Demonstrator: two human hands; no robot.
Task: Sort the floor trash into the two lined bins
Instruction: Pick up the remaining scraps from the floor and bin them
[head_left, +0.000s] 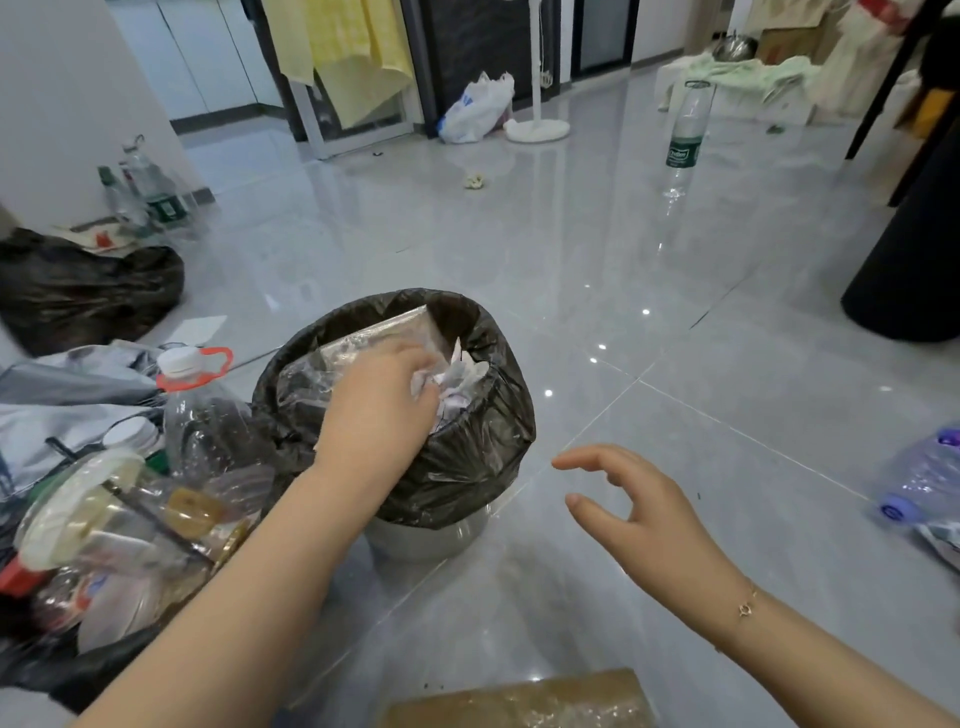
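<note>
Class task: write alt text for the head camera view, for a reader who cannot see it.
A person's left hand presses crumpled white paper into a black-lined bin on a grey tiled floor, while the right hand hovers open beside it. A second bin, at left, overflows with plastic bottles; one bottle stands farther off.

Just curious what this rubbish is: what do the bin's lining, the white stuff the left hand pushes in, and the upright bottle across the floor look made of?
Bin liner: thin, glossy black plastic film, wrinkled and shiny. White wad under the left hand: probably crumpled paper or tissue, matte with creases. Upright bottle: clear plastic, see-through, with a green label.
</note>
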